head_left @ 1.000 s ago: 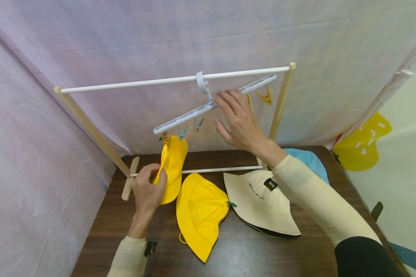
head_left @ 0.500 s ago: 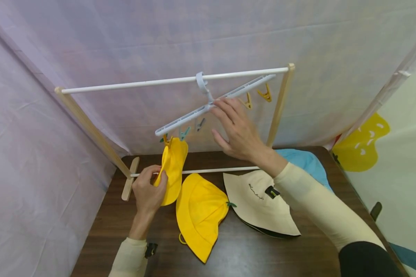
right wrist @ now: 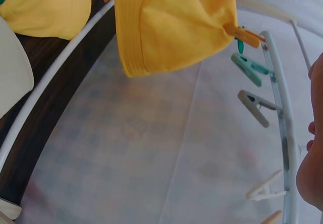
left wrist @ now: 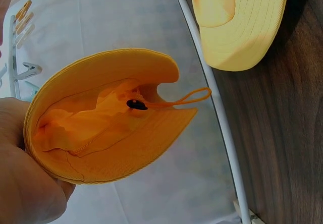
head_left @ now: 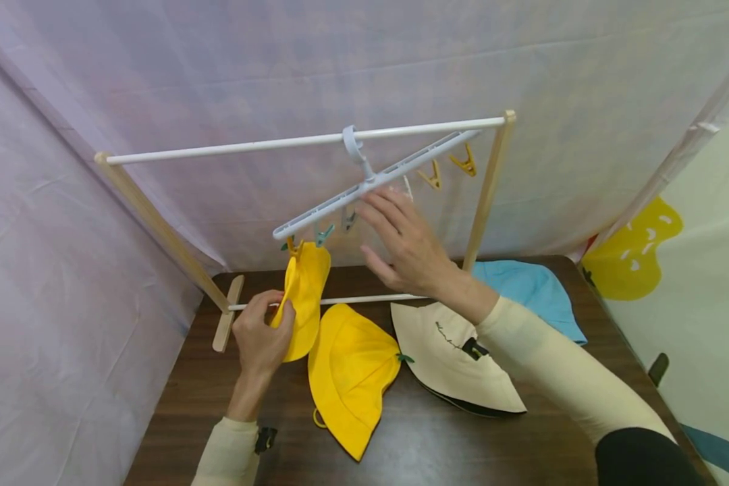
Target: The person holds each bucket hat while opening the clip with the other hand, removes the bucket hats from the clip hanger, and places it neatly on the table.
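A yellow bucket hat [head_left: 306, 297] hangs from an orange clip [head_left: 294, 248] at the near left end of a pale hanger [head_left: 322, 214]. My left hand [head_left: 262, 334] pinches its brim between thumb and fingers. In the left wrist view the hat's hollow inside shows, with a cord loop [left wrist: 194, 97] and a black toggle [left wrist: 136, 104]. My right hand [head_left: 410, 246] is just under the hanger's middle, fingers loosely extended; whether they touch the bar is unclear. Several other clips, including a teal clip [right wrist: 250, 68] and a grey clip [right wrist: 257, 107], hang along the bar with nothing in them.
The hanger hooks over the white rail [head_left: 237, 146] of a wood-ended rack. On the dark table [head_left: 449, 449] lie another yellow hat [head_left: 355, 378], a cream hat [head_left: 449, 351] with a dark underside, and a light blue hat [head_left: 528, 290] at the back right.
My right hand has slid left and down along the hanger, uncovering its right half and the yellow clips there. The left hand keeps its pinch on the hat, nearly still.
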The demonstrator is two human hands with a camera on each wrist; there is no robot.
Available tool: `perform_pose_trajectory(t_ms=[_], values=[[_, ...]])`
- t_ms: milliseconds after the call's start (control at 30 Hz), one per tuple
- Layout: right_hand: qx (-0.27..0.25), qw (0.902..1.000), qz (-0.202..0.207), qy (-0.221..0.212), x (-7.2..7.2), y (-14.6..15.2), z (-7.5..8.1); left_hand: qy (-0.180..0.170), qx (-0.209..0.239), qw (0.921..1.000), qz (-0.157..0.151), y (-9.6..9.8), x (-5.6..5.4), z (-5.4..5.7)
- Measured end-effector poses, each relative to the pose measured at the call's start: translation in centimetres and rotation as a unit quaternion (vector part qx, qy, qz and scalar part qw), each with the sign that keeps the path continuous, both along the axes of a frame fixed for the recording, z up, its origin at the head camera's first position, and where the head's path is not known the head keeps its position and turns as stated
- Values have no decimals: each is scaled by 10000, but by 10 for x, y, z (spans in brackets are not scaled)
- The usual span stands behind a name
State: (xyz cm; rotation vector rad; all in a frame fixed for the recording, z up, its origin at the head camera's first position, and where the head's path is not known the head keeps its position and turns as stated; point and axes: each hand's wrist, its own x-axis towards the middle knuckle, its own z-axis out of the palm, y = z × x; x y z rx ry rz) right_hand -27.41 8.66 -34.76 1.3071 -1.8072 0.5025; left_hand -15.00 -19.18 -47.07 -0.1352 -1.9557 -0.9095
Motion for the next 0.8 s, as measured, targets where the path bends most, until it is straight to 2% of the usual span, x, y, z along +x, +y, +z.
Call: perform_pose_trajectory(t_ms=[300, 800], values=[[212, 9991, 196, -305, 9, -10, -13, -84, 36, 10000, 22, 0, 1, 0], [552, 9967, 283, -531, 14, -26, -35, -111, 20, 9999, 32, 1, 3, -1]])
